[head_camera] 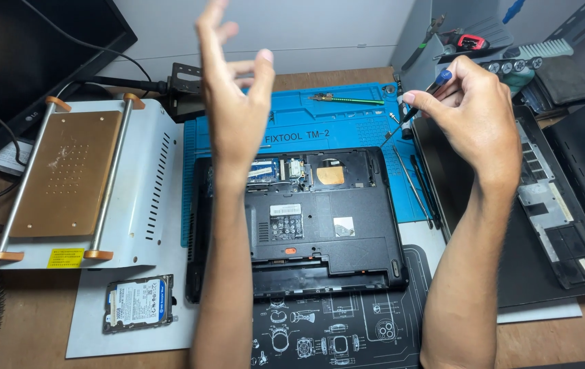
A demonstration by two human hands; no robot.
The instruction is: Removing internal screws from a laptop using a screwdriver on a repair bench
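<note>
Mid-teardown: right hand (473, 113) pinches screwdriver (421, 101) above upturned laptop (320, 219); left hand (234, 102) raised, fingers spread, empty; next prob needs tip lowered onto a screw w/ care.

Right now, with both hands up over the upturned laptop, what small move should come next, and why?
Probably lower the right hand so its blue-handled screwdriver meets the black upturned laptop: the tool is pinched in the air, the left hand is empty, the base looks partly opened.
</note>
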